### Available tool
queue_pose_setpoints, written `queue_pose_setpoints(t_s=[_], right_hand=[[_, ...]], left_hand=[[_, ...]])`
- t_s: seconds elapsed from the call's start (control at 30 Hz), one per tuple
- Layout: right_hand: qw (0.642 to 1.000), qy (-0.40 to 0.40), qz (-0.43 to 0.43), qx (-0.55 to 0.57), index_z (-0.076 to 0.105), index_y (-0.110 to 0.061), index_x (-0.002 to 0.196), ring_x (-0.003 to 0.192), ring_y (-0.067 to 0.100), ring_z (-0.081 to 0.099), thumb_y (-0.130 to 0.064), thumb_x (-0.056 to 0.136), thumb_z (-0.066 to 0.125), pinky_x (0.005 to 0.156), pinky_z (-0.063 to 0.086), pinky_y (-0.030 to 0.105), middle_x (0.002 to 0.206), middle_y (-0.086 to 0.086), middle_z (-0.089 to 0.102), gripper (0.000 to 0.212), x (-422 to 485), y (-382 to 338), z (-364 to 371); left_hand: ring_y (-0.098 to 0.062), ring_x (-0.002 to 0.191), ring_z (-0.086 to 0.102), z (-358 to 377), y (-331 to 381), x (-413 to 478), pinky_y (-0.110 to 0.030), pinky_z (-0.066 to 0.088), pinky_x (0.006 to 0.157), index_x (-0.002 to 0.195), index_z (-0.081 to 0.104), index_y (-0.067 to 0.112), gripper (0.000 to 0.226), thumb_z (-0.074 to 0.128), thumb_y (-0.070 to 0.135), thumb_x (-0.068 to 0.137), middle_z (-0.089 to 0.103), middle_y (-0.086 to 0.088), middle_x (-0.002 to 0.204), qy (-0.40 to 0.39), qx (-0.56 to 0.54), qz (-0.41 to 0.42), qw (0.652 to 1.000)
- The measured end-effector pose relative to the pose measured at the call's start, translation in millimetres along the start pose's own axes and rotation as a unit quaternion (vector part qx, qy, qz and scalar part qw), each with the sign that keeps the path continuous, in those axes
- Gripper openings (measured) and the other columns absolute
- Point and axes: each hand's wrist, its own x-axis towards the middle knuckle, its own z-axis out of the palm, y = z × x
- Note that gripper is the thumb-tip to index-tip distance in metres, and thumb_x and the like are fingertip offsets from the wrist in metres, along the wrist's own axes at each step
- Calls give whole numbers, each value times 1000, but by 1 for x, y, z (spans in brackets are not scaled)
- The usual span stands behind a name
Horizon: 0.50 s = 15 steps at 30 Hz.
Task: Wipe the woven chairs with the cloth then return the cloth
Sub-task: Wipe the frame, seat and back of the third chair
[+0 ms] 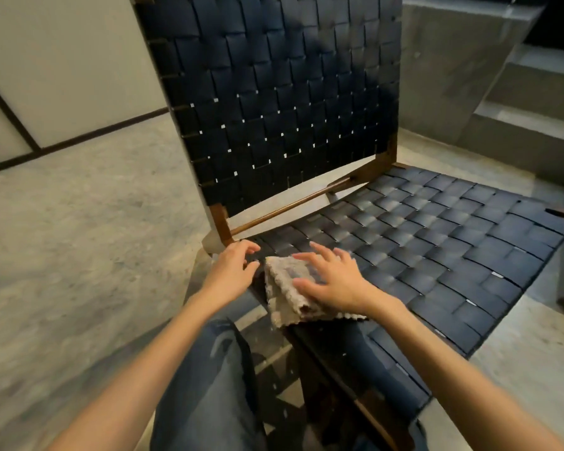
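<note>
**Q:** As seen from the head camera, where is the cloth (288, 289) lying, and which hand is working it?

**A:** It is lying folded on the near left corner of the woven chair (420, 242) seat, its lower edge hanging slightly over the seat's front rail. The right hand (331, 281) is pressing flat on top of it, fingers (308, 257) straight and spread, thumb extended along the cloth's middle; nothing is being pinched or gripped.

**Q:** What is the left hand (232, 271) doing?

**A:** It is hovering just beside the cloth, at the seat's rear left corner near the wooden frame post (220, 222). Its fingers are loosely curled and holding nothing; whether the fingertips are touching the seat straps cannot be told.

**Q:** How is the chair itself standing?

**A:** It is standing on a concrete floor (79, 239), its dark woven backrest (274, 92) tilting away from the viewer. The person's knees, in blue jeans (209, 369), are showing beneath the forearms, against the chair's front edge. Concrete steps (518, 118) are rising behind it on the right.
</note>
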Motion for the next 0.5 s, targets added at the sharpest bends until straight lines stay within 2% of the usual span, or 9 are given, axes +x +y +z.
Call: queue_pose_setpoints(t_s=[0.07, 0.13, 0.23, 0.33, 0.5], right_hand=[[994, -102, 14, -29, 6, -53, 145, 143, 44, -9, -74, 86, 33, 112, -3, 63, 161, -3, -7, 69, 4, -12, 22], [994, -79, 19, -77, -4, -54, 145, 142, 44, -14, -79, 84, 27, 109, -8, 66, 160, -4, -12, 73, 10, -18, 42], [997, -31, 7, -77, 0, -54, 145, 144, 40, -13, -73, 89, 23, 111, -10, 63, 160, -6, -9, 64, 30, -21, 51], [997, -35, -1, -62, 4, -55, 145, 144, 38, -14, -68, 92, 24, 111, -11, 62, 160, -8, -6, 59, 63, -25, 53], [997, -37, -12, -63, 6, -57, 144, 143, 41, -15, -67, 92, 27, 110, -11, 67, 161, -9, -3, 56, 128, -40, 63]], left_hand=[[-17, 123, 48, 1, -14, 1, -31, 43, 99, 131, 50, 20, 36, 53, 16, 95, 46, -2, 139, 25, 31, -5, 999], [-17, 131, 41, 3, -26, 3, -32, 38, 106, 135, 48, 19, 40, 51, 14, 95, 43, -1, 143, 36, 51, -7, 998], [-14, 137, 34, 10, -43, 8, -31, 30, 111, 140, 42, 20, 46, 48, 11, 96, 39, 1, 148, 55, 61, -27, 996], [-11, 137, 34, 17, -62, 14, -28, 28, 110, 142, 40, 25, 47, 46, 11, 97, 38, 5, 149, 66, 62, -50, 995], [-11, 138, 33, 24, -84, 19, -28, 27, 111, 143, 39, 28, 51, 43, 6, 97, 37, 9, 150, 42, 51, -54, 996]])
